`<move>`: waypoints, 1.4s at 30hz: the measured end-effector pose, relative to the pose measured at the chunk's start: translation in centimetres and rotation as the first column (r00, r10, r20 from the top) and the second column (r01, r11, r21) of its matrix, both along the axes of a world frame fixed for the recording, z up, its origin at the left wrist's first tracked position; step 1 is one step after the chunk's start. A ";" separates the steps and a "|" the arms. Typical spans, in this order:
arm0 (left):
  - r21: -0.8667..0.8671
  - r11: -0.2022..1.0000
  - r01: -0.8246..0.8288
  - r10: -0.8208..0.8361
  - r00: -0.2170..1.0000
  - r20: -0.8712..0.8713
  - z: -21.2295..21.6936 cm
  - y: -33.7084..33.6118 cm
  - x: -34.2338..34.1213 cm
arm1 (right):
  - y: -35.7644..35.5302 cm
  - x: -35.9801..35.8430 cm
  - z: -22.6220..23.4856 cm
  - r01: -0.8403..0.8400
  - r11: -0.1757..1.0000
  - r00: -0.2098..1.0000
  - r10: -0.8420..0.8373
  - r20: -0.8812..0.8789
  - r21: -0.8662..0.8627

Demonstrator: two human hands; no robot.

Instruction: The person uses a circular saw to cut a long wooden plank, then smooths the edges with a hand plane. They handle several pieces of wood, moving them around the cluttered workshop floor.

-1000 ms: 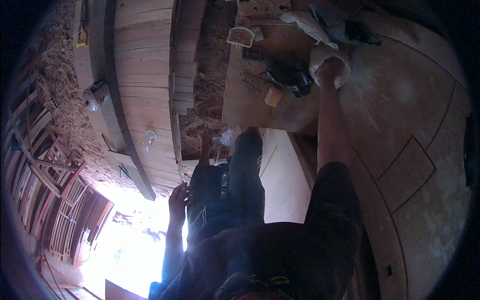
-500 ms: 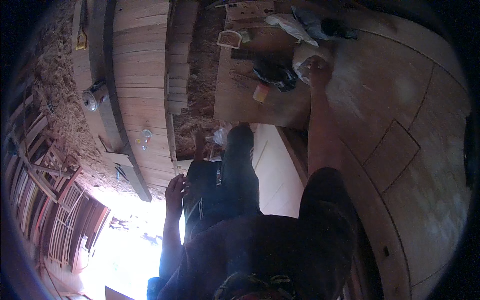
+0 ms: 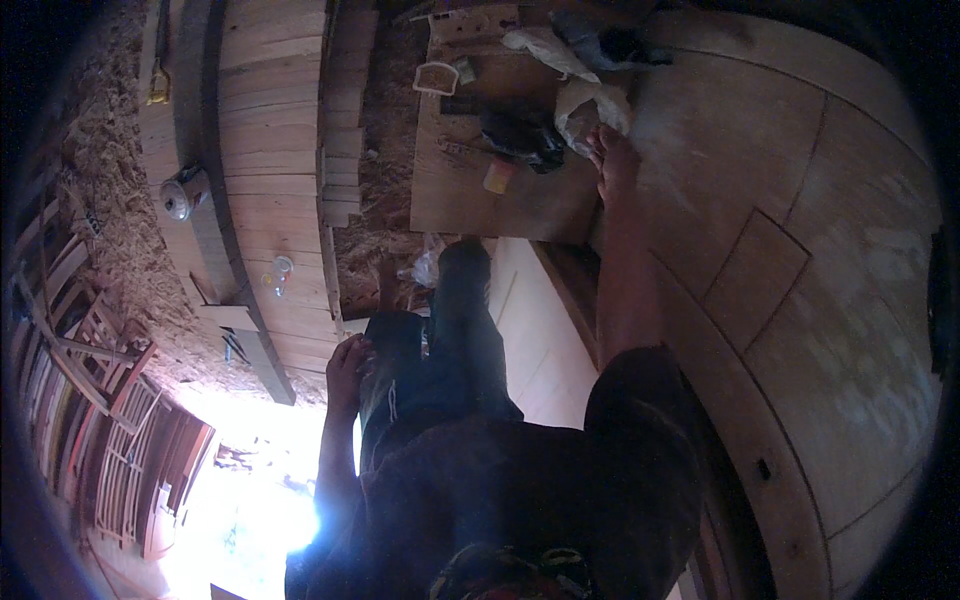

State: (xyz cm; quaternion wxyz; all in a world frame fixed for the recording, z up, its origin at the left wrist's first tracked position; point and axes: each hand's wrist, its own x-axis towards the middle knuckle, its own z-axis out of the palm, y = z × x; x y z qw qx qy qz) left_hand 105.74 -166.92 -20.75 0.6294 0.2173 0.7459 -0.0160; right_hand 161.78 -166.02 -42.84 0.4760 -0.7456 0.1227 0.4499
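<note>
Low in the frame's centre-left, my left hand (image 3: 347,362) rests on my dark trousers (image 3: 440,360), fingers loosely curled, holding nothing. Higher, right of centre, my right hand (image 3: 612,160) stretches out, fingers spread, touching the white bag (image 3: 590,100) on the table (image 3: 520,200) at upper centre.

Pretty much all bare matt wood here: the curved plank wall (image 3: 800,300) and the plywood board (image 3: 500,200). Crinkly white plastic bag (image 3: 590,100) by the right hand (image 3: 612,160), plus a shiny metal pot (image 3: 185,192).
</note>
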 end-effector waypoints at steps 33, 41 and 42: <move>0.040 0.998 -0.044 0.043 0.999 0.024 0.1 -1.6 0.9 | 1.1 2.4 -3.6 0.153 0.982 0.985 -0.160 0.058 0.107; 0.031 0.999 -0.020 0.020 1.000 0.011 0.0 -1.3 1.1 | 1.4 3.1 -3.5 -0.048 0.996 0.991 0.038 0.129 0.079; 0.026 0.999 -0.024 0.023 1.000 0.009 0.0 -1.3 1.0 | 1.1 3.3 -3.9 -0.031 0.998 0.990 0.022 0.136 0.062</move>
